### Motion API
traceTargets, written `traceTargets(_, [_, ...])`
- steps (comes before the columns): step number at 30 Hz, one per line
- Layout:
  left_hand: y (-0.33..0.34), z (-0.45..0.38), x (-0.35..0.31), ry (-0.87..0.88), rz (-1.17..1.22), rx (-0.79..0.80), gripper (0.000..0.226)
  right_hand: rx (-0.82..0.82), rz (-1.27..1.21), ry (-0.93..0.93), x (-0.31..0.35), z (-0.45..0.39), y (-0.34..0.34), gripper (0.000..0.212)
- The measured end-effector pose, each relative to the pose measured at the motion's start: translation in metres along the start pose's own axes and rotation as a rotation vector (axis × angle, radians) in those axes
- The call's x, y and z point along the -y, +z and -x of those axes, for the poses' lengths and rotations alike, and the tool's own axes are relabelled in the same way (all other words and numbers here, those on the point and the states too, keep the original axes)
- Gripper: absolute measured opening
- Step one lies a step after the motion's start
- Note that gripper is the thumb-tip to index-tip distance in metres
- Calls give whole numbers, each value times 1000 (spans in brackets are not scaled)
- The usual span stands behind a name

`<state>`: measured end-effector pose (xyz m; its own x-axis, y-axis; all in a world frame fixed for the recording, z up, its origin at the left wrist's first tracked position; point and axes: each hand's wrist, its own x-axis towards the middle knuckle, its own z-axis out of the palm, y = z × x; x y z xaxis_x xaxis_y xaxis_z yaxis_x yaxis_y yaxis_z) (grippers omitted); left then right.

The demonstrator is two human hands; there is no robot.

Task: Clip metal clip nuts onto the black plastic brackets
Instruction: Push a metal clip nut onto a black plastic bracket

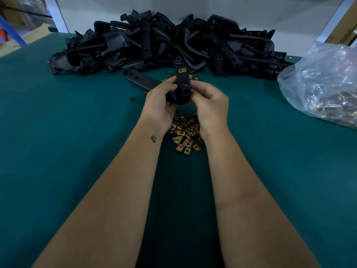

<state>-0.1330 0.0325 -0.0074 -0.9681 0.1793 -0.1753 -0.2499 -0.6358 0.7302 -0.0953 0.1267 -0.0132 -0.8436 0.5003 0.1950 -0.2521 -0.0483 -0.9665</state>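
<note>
Two bare forearms enter from the bottom edge of the frame and converge toward its centre, ending in the left hand point(160, 105) and the right hand point(211, 107). Neither arm carries a sleeve, glove, watch or ring within view. A small dark tattoo point(153, 138) marks the inner left wrist, just left of the frame's centre; its exact design is too small to read.
</note>
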Motion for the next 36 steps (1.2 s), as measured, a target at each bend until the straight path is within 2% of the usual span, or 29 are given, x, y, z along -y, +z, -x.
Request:
traceTargets(7, [-1,4,-3,22,-52,107,50,28,-162,61,3,0,2,23])
traceTargets(13, [-11,-6,-5,10,133,132,43,96,-192,33,1,1,-1,24])
traceTargets(21, [-10,-14,-6,61,124,53,44,134,-183,67,3,-1,0,24])
traceTargets(29, [-9,-16,-4,35,41,30,37,151,-112,88,8,2,1,20])
traceTargets(36, [-4,-10,-1,89,-130,27,35,70,-86,79,9,1,-3,17])
